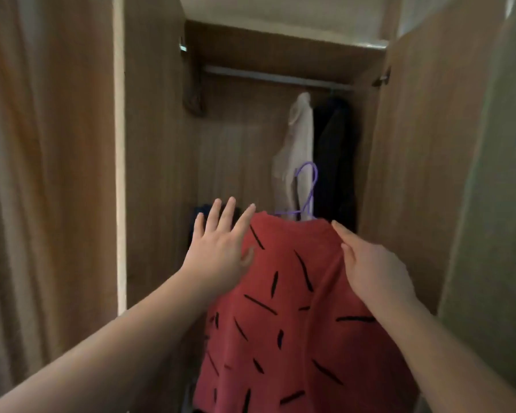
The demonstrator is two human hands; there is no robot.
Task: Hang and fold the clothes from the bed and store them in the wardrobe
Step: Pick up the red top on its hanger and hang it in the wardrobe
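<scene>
Wood-grain wardrobe [161, 144] doors stand open on both sides, and inside, a metal rail [268, 76] runs across the top under the upper panel. From that rail hang a pale cream garment [299, 138] and, just beside it to the right, a dark garment [334, 150]. Held up in front of the opening is a red shirt with short black dashes [295, 308], draped over a purple hanger [309, 189] whose hook rises above the collar, well below the rail and not on it. The left hand [218, 248] lies against the shirt's left shoulder with fingers straight and spread, its thumb touching the cloth, grasping nothing. The right hand [373, 269] grips the shirt's right shoulder, fingers curled over the fabric edge. Something dark blue [201, 210] shows low in the wardrobe behind the left fingers, too hidden to name
</scene>
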